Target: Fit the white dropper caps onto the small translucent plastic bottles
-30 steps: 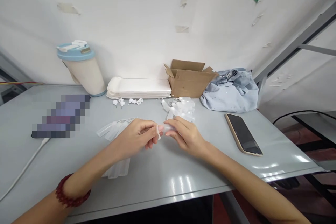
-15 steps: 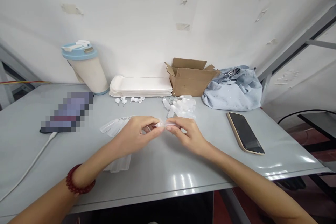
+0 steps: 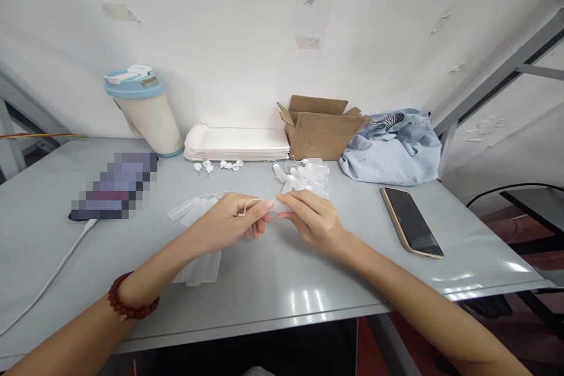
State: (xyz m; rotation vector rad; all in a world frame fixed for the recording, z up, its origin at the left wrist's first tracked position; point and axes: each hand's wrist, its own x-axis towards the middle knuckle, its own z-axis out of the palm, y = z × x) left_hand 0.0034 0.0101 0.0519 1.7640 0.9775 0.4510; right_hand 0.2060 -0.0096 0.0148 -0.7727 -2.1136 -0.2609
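My left hand [image 3: 238,220] is closed, thumb pressed against the fingers, with a thin white string [image 3: 249,204] looping over the thumb. Whatever hangs from that string is hidden in the fingers. Facing it across a small gap, my right hand [image 3: 312,220] has thumb and fingertips drawn together; a faint translucent piece seems to lie at the tips, too unclear to name. Strung translucent plastic tubes [image 3: 187,211] lie beside and under my left forearm. Behind my right hand is another pile of tubes [image 3: 311,173]. Several small white caps [image 3: 207,167] sit further back.
Against the wall stand a blue-lidded cup [image 3: 150,114], a stack of white envelopes [image 3: 238,144], an open cardboard box [image 3: 324,132] and a pale blue cloth bag [image 3: 392,150]. A phone [image 3: 412,221] lies right; a blurred device [image 3: 117,185] with a white cable [image 3: 57,276] lies left.
The white cap and clear tube seen between my fingertips are now mostly out of sight. String shows over my left thumb, and my right hand has turned knuckles-up with its fingers extended further.
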